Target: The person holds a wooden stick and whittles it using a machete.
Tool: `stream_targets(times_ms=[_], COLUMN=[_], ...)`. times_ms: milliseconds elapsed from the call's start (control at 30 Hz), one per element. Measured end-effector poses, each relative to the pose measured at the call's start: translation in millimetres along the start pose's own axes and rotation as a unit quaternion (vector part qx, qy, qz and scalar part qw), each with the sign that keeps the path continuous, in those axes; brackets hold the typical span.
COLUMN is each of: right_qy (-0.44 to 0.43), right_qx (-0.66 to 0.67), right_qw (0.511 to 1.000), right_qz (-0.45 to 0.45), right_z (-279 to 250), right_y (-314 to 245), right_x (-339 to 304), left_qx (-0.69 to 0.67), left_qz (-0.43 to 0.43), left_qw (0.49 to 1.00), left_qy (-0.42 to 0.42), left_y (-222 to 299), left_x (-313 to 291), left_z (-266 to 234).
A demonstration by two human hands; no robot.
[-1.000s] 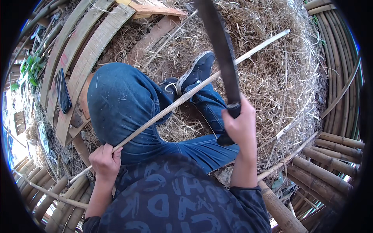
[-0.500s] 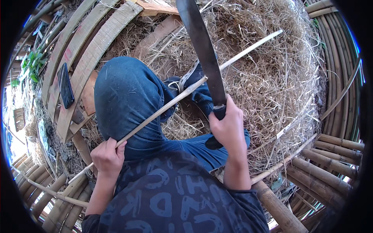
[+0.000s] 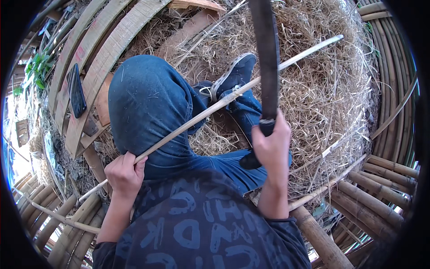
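My left hand point(image 3: 124, 172) grips the near end of a long thin bamboo strip point(image 3: 233, 95), which runs diagonally up to the right over my bent left knee in blue jeans point(image 3: 143, 103) and past my dark shoe point(image 3: 235, 74). My right hand point(image 3: 271, 148) is closed around the dark handle of a long machete point(image 3: 266, 58). Its blade stands raised, pointing up and away, and crosses in front of the strip in this view. Whether blade and strip touch I cannot tell.
A mat of dry straw-like shavings point(image 3: 327, 89) covers the ground ahead. Split bamboo planks point(image 3: 101, 54) curve at the upper left, one bearing a dark phone point(image 3: 76, 89). Round bamboo poles point(image 3: 380, 197) lie at the right, more poles point(image 3: 53, 224) at the lower left.
My right hand has swung the machete blade from leaning left to nearly upright. The left hand keeps its grip on the strip, which has barely moved.
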State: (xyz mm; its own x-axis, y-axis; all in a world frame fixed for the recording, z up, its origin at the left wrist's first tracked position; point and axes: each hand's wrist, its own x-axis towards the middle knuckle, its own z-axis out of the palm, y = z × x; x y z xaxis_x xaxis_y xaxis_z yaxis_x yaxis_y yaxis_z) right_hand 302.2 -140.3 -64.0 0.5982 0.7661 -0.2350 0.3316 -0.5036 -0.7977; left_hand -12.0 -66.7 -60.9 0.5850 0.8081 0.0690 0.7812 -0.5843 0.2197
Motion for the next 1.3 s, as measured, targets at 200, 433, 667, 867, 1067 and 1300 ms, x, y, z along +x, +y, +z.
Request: stream_targets(times_ms=[200,433,667,867,1067,1300], right_qy=[-0.055,-0.124,-0.018,-0.062,0.001,0.088], right_qx=[0.034,0.010,0.039,0.063,0.044,0.002], right_qw=[0.998,0.991,0.999,0.996,0.998,0.996], right_qz=[0.004,-0.041,-0.018,-0.027,-0.045,-0.010], right_z=[8.8,28.1,22.4,15.2,3.3,-29.2], right_y=[3.3,0.2,-2.7,-2.0,7.6,16.8], right_x=[-13.7,-28.7,-20.6,-28.5,-23.4,-4.6], left_qx=[-0.018,-0.001,-0.015,-0.025,-0.046,-0.075], left_qz=[-0.030,-0.013,-0.014,0.004,-0.036,-0.080], left_qw=[0.999,1.000,1.000,1.000,0.998,0.994], left_qy=[-0.013,-0.012,-0.002,0.006,-0.002,-0.023], left_y=[-2.2,0.2,1.6,-7.3,3.1,-6.7], left_x=[-1.9,-0.5,0.3,-2.4,-3.5,-21.4], left_z=[1.7,2.1,3.8,3.0,-0.4,0.7])
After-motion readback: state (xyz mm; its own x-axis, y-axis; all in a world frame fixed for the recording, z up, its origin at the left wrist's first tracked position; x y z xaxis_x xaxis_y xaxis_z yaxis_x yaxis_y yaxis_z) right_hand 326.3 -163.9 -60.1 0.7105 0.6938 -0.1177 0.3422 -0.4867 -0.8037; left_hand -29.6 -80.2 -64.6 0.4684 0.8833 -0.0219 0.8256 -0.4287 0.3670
